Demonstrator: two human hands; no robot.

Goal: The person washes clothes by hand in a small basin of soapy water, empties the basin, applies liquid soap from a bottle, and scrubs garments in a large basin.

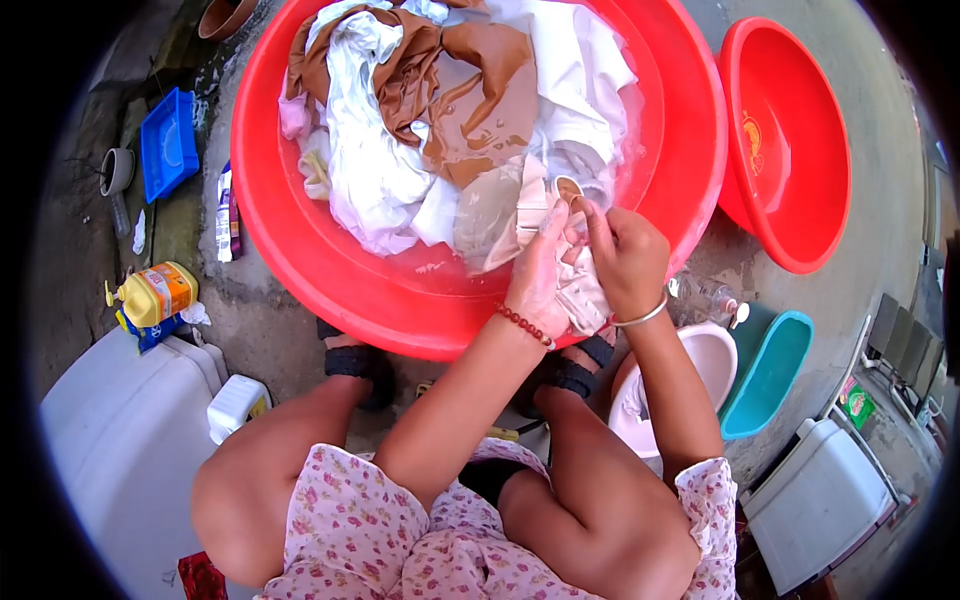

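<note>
Left hand (pixel 540 270) fingers closed on a pale pink cloth (pixel 582 288); right hand (pixel 632 262) gripping the same cloth, thumb and forefinger pinching its upper edge. Cloth bunched between the palms, its far end trailing into the water. Clock taken from the centre of the large red tub (pixel 345 290), 12 away from the person: hands and cloth at 4 to 5, inside the rim; forearms cross the edge near 5. Brown cloth (pixel 490 60) at 12, white cloth (pixel 365 150) at 9, second white cloth (pixel 580 60) at 1. Open room inside: red inner wall uncovered from 6 to 8, and again near 3. Outside the rim: smaller red basin (pixel 800 120) at 3, close against the tub, contact uncertain; pink basin (pixel 690 375) between 4 and 5, under the right forearm; teal basin (pixel 775 375) at 4, just beyond. Sandals (pixel 368 372) crowd the near edge around 5 and 7. Yellow jug (pixel 158 295) at 8, well apart from the rim; blue tray (pixel 170 145) at 9, ground between it and the tub.
</note>
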